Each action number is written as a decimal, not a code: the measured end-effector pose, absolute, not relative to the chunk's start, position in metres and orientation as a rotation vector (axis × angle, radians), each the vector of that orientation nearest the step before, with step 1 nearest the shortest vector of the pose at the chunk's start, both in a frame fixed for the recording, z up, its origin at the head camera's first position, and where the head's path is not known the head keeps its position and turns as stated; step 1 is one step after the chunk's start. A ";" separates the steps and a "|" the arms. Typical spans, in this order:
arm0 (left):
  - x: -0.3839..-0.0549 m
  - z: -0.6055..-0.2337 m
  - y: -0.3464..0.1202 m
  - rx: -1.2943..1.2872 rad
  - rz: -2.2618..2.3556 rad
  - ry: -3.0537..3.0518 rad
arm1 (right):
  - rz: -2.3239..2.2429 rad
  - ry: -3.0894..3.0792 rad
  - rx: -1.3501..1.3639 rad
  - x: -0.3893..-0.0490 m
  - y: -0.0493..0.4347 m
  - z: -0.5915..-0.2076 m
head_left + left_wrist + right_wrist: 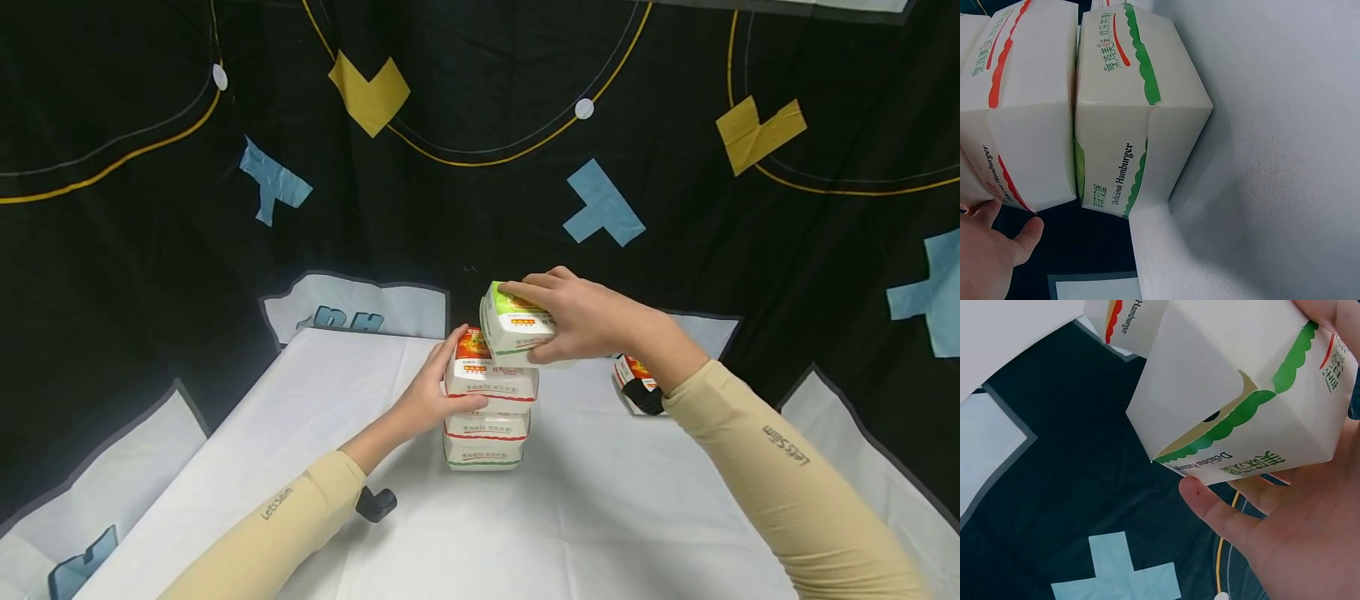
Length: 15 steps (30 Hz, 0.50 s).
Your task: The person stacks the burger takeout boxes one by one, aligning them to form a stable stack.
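Likely to slip or topple if set down off-centre or nudged sideways by the green-topped box [510,331], tilted over the red-topped box [489,385] stacked on the lower boxes [486,439]. Liable also to crumple, apparently being thin card, if squeezed hard by the right hand [581,312]. Closed to the green-topped box's width in that grip, with fingers over the lid and thumb low in front; spread around the red-topped box's left side in the left hand's [431,396] grip. Raised above the counter [600,500], between its left and right edges, in from the far one; cannot tell whether touching below. White-sided, trimmed in scalloped green, lettered in green and black, gaping slightly along one side flap.
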<state>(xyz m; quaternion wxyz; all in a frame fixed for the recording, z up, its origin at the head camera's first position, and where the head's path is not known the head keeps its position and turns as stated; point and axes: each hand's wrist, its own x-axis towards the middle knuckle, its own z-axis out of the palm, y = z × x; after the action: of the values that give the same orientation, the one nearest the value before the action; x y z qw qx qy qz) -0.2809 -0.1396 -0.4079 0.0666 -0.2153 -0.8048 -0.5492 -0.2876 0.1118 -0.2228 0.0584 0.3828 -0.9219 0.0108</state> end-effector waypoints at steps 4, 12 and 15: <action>-0.281 -0.408 -0.139 -0.655 -1.651 -2.427 | 0.004 -2.780 1.169 -0.286 0.108 -0.223; -0.280 -0.408 -0.140 -0.667 -1.632 -2.432 | -0.024 -2.756 1.196 -0.282 0.099 -0.224; -0.279 -0.407 -0.140 -0.658 -1.611 -2.447 | -0.033 -2.749 1.202 -0.281 0.097 -0.224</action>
<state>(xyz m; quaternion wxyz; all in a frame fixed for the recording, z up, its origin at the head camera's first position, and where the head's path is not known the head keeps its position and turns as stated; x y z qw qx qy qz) -0.2794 -0.1400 -0.4074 0.0695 -0.2186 -0.8130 -0.5352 -0.2810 0.0969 -0.2239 0.0705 0.3996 -0.9139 -0.0109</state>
